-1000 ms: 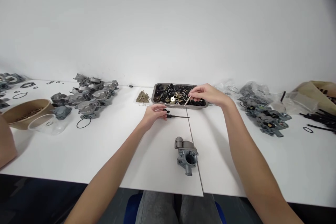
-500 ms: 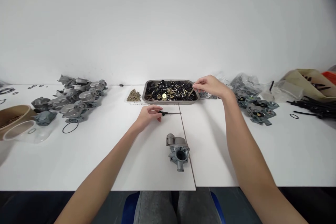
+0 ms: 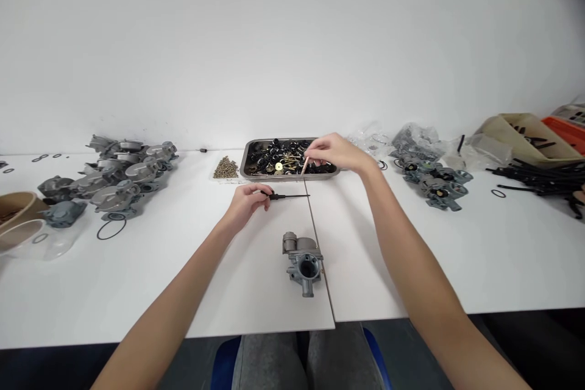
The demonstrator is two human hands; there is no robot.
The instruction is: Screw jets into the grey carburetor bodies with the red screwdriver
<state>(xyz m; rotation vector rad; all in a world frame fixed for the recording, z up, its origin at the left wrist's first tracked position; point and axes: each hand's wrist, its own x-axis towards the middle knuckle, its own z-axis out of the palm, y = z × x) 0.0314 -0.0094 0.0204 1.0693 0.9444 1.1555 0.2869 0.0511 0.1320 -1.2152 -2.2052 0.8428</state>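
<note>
In the head view, my left hand (image 3: 249,204) is closed on the thick end of a slim black rod-like piece (image 3: 287,196), whose thin shaft points right above the table. My right hand (image 3: 329,151) pinches a short, slim tan stick (image 3: 304,164) over the front right part of a metal tray (image 3: 292,177). Black parts and brass-coloured pins (image 3: 289,163) fill that tray. Nearer to me, a grey metal carburetor (image 3: 304,263) rests on the table by the seam, its round bore facing me. Neither hand touches it.
A heap of small brass parts (image 3: 225,167) lies left of the tray. Grey carburetors (image 3: 130,170) crowd the left side, near a tan bowl (image 3: 22,201) and a clear cup (image 3: 46,244). More carburetors (image 3: 439,186), plastic bags (image 3: 414,140) and black tubes (image 3: 530,177) lie right.
My right hand has moved left across the tray's front right corner with the tan stick in it. My left hand keeps hold of the black piece. The view has shifted slightly.
</note>
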